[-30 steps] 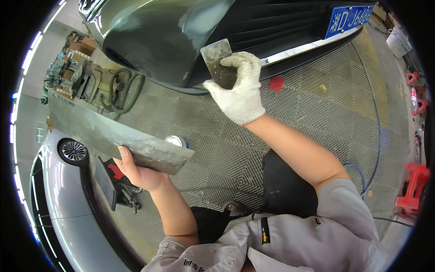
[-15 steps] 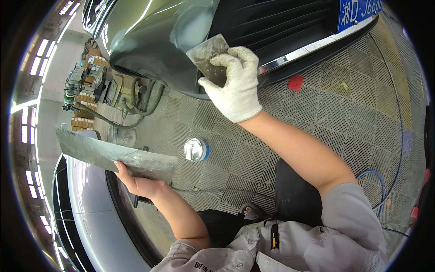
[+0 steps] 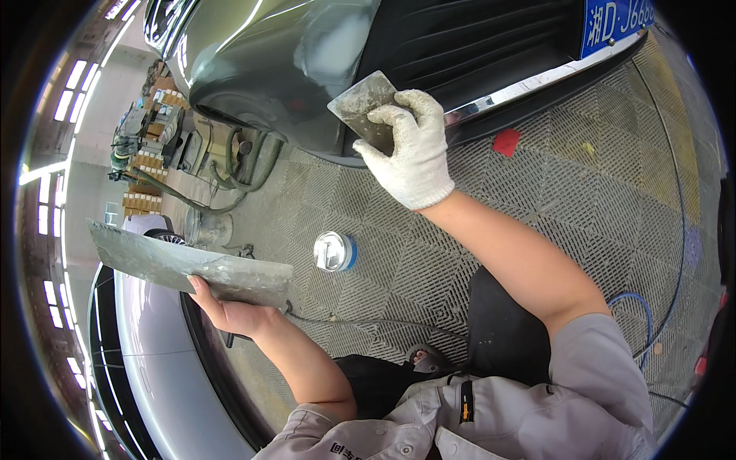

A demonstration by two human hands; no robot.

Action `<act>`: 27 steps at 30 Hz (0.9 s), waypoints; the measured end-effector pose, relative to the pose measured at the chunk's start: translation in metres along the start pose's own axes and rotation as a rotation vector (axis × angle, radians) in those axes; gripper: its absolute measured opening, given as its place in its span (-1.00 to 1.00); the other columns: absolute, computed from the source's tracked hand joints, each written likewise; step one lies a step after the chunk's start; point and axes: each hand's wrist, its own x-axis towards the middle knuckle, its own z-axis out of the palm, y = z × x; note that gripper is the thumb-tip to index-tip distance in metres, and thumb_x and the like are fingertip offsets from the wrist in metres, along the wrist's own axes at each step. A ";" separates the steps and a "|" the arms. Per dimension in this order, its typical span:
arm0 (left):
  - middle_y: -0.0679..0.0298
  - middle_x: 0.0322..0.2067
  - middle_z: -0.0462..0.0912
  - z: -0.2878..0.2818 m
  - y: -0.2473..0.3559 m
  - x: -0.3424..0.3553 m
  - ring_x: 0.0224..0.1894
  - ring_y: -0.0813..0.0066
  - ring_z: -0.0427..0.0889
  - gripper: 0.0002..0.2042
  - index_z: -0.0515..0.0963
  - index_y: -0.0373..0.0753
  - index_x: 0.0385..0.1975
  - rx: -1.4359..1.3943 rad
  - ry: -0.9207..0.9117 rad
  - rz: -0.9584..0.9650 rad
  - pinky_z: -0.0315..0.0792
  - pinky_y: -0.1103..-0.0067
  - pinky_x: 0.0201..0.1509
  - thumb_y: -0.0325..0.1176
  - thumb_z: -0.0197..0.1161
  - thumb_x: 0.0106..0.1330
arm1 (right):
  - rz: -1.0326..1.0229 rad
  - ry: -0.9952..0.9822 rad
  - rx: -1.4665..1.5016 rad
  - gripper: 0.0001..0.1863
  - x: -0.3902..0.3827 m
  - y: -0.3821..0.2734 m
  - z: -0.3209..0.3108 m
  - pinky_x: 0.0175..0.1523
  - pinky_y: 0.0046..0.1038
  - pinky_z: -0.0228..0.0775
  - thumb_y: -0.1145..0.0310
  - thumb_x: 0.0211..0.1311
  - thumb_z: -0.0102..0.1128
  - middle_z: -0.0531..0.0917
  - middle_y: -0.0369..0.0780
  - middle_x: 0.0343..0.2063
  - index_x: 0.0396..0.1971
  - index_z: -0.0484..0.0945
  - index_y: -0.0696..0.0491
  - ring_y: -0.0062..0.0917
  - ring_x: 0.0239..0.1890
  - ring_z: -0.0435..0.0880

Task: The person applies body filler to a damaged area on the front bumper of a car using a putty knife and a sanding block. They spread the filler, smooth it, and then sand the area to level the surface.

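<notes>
My right hand (image 3: 410, 153), in a white knit glove, is closed on a flat grey putty spreader (image 3: 362, 103) with smeared faces. The spreader is in front of the dark car bumper (image 3: 307, 115); whether its edge touches the bumper I cannot tell. Above it, a pale filler patch (image 3: 337, 50) shows on the car's corner. My bare left hand (image 3: 230, 313) grips a long, thin, stained mixing board (image 3: 192, 264) by its lower edge, thumb on the near face. The board is held out to the left, apart from the car.
An opened tin (image 3: 333, 251) with a blue side stands on the grated floor (image 3: 406, 253). A red scrap (image 3: 506, 142) lies near the bumper. A silver car (image 3: 161, 345) is at the left. Hoses (image 3: 249, 172) and a bucket (image 3: 208, 228) stand behind; a blue hose (image 3: 644, 307) curves at right.
My right hand and the spreader have shifted slightly right and down, away from the filler patch. The left hand with the board has moved slightly left. Both grips are unchanged.
</notes>
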 end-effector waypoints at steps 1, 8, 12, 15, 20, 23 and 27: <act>0.13 0.29 0.66 -0.001 0.001 0.000 0.28 0.28 0.65 -0.43 0.55 -0.36 0.44 0.000 0.013 0.005 0.51 0.35 0.40 -0.02 0.29 0.66 | -0.004 0.011 0.002 -0.41 0.001 0.000 0.002 0.37 -0.08 0.62 0.29 0.00 0.85 0.48 -0.02 0.24 0.04 0.71 0.00 -0.07 0.33 0.54; 0.16 0.29 0.66 -0.001 0.004 0.002 0.30 0.31 0.64 -0.46 0.55 -0.34 0.43 0.006 0.036 0.020 0.50 0.35 0.43 -0.05 0.27 0.68 | -0.016 0.112 0.081 -0.39 0.029 -0.004 -0.009 0.36 -0.12 0.64 0.29 -0.03 0.86 0.47 -0.01 0.22 0.03 0.72 0.05 -0.10 0.33 0.54; 0.18 0.26 0.67 -0.001 0.003 0.004 0.28 0.31 0.65 -0.51 0.61 -0.32 0.36 -0.033 0.006 0.040 0.51 0.35 0.42 -0.07 0.31 0.66 | -0.098 0.122 0.095 -0.40 0.062 -0.001 -0.035 0.37 -0.19 0.69 0.25 -0.01 0.87 0.42 -0.03 0.26 0.03 0.73 0.06 -0.13 0.36 0.52; 0.19 0.23 0.67 -0.001 0.002 0.004 0.25 0.30 0.66 -0.53 0.63 -0.32 0.33 -0.061 -0.015 0.039 0.53 0.36 0.39 -0.07 0.34 0.65 | -0.222 0.226 0.099 -0.36 0.084 0.008 -0.064 0.33 -0.24 0.75 0.28 -0.04 0.89 0.40 -0.05 0.28 0.05 0.73 0.05 -0.20 0.33 0.58; 0.15 0.25 0.65 0.004 0.001 -0.002 0.29 0.30 0.62 -0.48 0.54 -0.32 0.41 0.000 -0.026 0.033 0.48 0.35 0.43 -0.04 0.25 0.68 | -0.116 0.181 0.123 -0.28 0.086 0.012 -0.110 0.41 -0.28 0.70 0.45 0.07 0.79 0.41 -0.10 0.34 0.27 0.64 0.06 -0.31 0.37 0.58; 0.14 0.23 0.64 0.009 0.002 -0.008 0.28 0.30 0.62 -0.47 0.51 -0.33 0.42 0.018 -0.033 0.029 0.49 0.35 0.41 -0.04 0.24 0.68 | -0.091 0.112 0.076 -0.31 0.079 0.010 -0.124 0.35 -0.28 0.74 0.42 0.08 0.75 0.43 -0.07 0.32 0.27 0.69 0.08 -0.28 0.30 0.63; 0.13 0.25 0.63 0.014 0.005 -0.014 0.29 0.30 0.61 -0.46 0.47 -0.34 0.44 0.012 -0.056 0.022 0.49 0.35 0.40 -0.07 0.23 0.68 | -0.057 0.035 0.000 -0.33 0.078 0.005 -0.124 0.34 -0.23 0.70 0.36 0.09 0.72 0.54 -0.02 0.28 0.28 0.78 0.07 -0.19 0.27 0.65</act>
